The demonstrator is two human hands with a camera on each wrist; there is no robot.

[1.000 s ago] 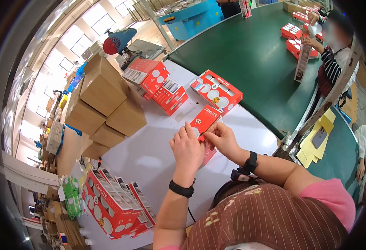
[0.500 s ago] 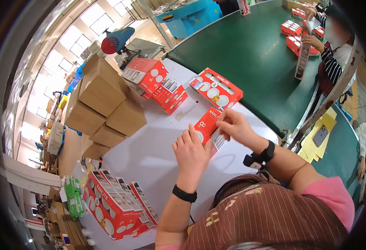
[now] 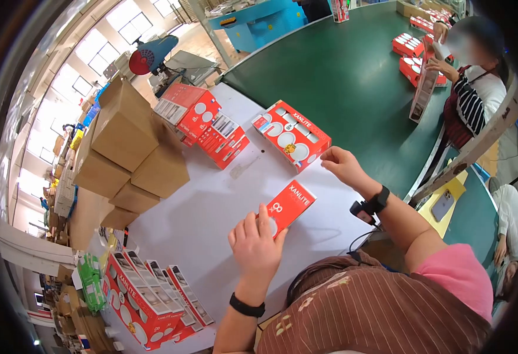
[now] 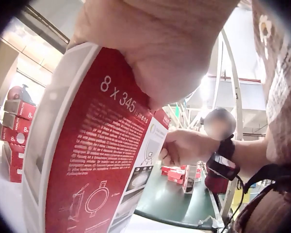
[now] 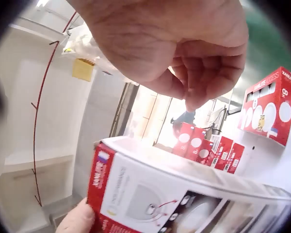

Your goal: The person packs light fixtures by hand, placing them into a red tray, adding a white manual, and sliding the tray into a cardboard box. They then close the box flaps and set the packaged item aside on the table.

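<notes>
My left hand (image 3: 256, 248) grips the near end of a red XANLITE box (image 3: 292, 202), whose narrow red side faces up. In the left wrist view that hand (image 4: 155, 53) covers the top corner of the box (image 4: 104, 141). At the bottom of the right wrist view, the left thumb (image 5: 80, 218) lies against the box's red edge (image 5: 99, 174). My right hand (image 3: 348, 169) is in the air to the right of the box, apart from it. Its fingers (image 5: 208, 68) are curled with thumb and fingertips together, and nothing shows between them.
Another XANLITE box (image 3: 294, 135) lies beyond my hands, beside the green table (image 3: 329, 76). Red boxes (image 3: 197, 118) stand behind left, next to stacked brown cartons (image 3: 126, 130). Several red boxes (image 3: 146, 295) stand at the near left. A person (image 3: 477, 88) handles boxes across the table.
My right hand has let go of the box and moved away to the right. The left hand still holds the box, which now sits farther from the box beyond it.
</notes>
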